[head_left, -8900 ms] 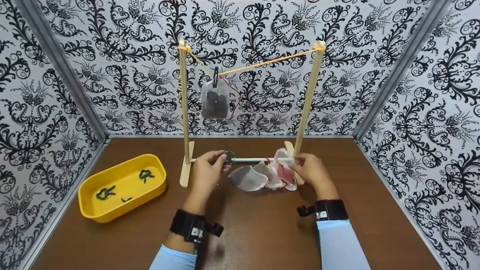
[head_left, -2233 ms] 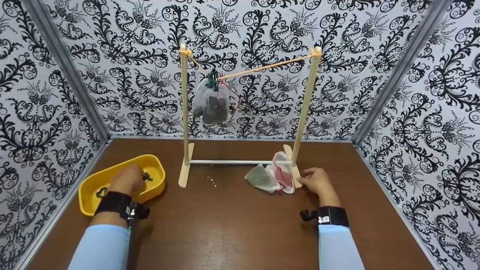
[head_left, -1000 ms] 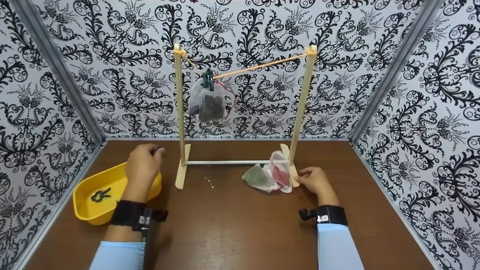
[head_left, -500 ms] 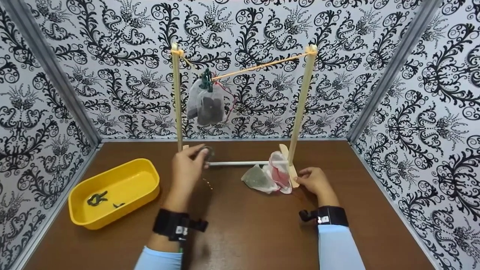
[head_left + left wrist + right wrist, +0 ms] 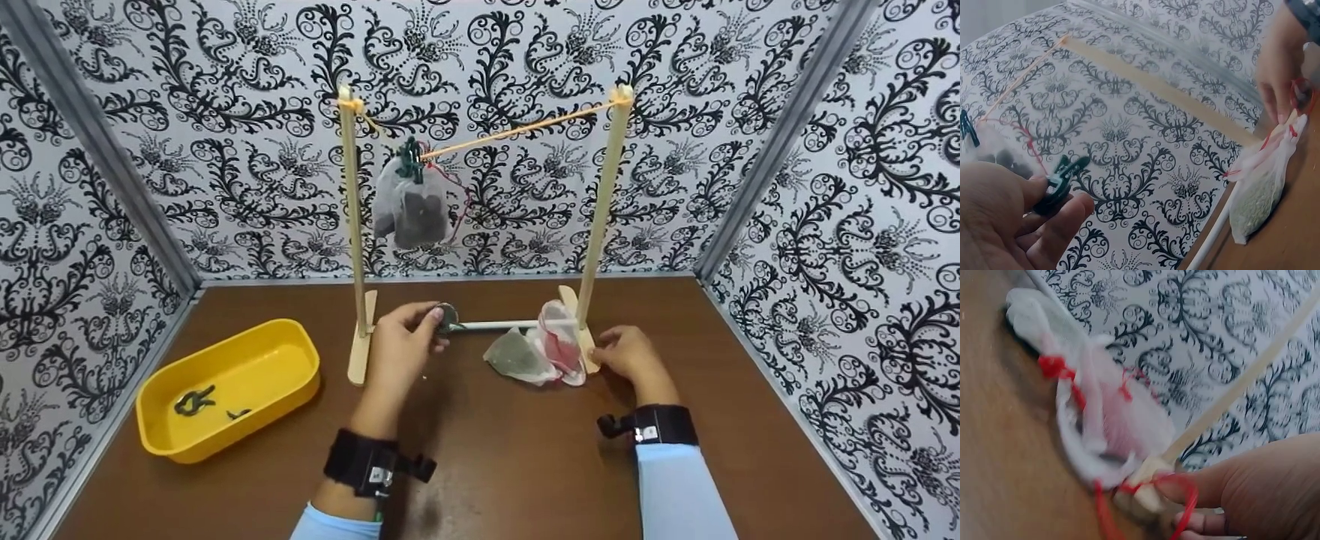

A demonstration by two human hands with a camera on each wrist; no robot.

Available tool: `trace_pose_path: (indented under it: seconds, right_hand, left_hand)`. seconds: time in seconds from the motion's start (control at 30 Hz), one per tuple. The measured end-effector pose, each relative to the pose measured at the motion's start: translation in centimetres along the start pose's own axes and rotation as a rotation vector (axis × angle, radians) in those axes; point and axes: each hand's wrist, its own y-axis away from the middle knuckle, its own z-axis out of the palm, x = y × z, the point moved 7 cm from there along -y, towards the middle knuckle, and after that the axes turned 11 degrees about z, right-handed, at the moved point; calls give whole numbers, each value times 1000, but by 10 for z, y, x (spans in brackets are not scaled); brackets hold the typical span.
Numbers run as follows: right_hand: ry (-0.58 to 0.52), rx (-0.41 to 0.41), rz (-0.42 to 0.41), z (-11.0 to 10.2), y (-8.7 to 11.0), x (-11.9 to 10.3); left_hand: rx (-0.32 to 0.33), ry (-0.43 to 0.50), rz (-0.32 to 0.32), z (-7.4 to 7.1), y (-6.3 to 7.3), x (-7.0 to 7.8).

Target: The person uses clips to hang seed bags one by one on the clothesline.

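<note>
My left hand (image 5: pixel 401 345) pinches a dark green spring clip (image 5: pixel 1061 183) between thumb and fingers, above the stand's white crossbar (image 5: pixel 495 325). At the stand's right side, my right hand (image 5: pixel 636 360) pinches the end of the wooden foot (image 5: pixel 1148 492), with a red drawstring (image 5: pixel 1188 495) looped by the thumb. Just left of that hand lie white mesh drawstring bags, one with greenish contents (image 5: pixel 517 356) and one with pinkish contents (image 5: pixel 559 345). Two mesh bags with dark contents (image 5: pixel 420 214) hang from the orange string (image 5: pixel 517 133), held by green clips (image 5: pixel 411 159).
A yellow tub (image 5: pixel 300 390) stands at the left, with a green clip (image 5: pixel 195 400) and a small dark piece (image 5: pixel 238 413) inside. Wooden posts (image 5: pixel 351 217) carry the string. Patterned walls (image 5: pixel 510 60) enclose the brown table (image 5: pixel 525 465).
A second bag has come onto the string since the oldest frame, leaving fewer on the table. My left hand took a clip from the tub and moved right. My right hand has barely moved lately.
</note>
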Motion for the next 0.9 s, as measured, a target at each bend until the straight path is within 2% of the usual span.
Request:
trace_pose_path:
  seconds: [0.1,0.23,0.37,0.47,0.6,0.9]
  right_hand:
    - [-17,8,-81,-5,7,-31]
    - [-88,-18,-258,-6,29,-83]
    - [-170,-119,-420,5,60,-132]
    - [-184,-202,-516,18,82,-156]
    - [-162,-245,-597,31,100,-173]
    - [-182,-196,-674,26,114,-180]
  left_hand:
    - [-18,-4,4,5,2,2]
    - [-49,-8,5,15,6,3]
    - [-89,-5,11,24,9,4]
    - [-121,32,-3,32,12,4]
    - [-136,65,-23,38,15,3]
    - [-208,123,-37,52,22,6]
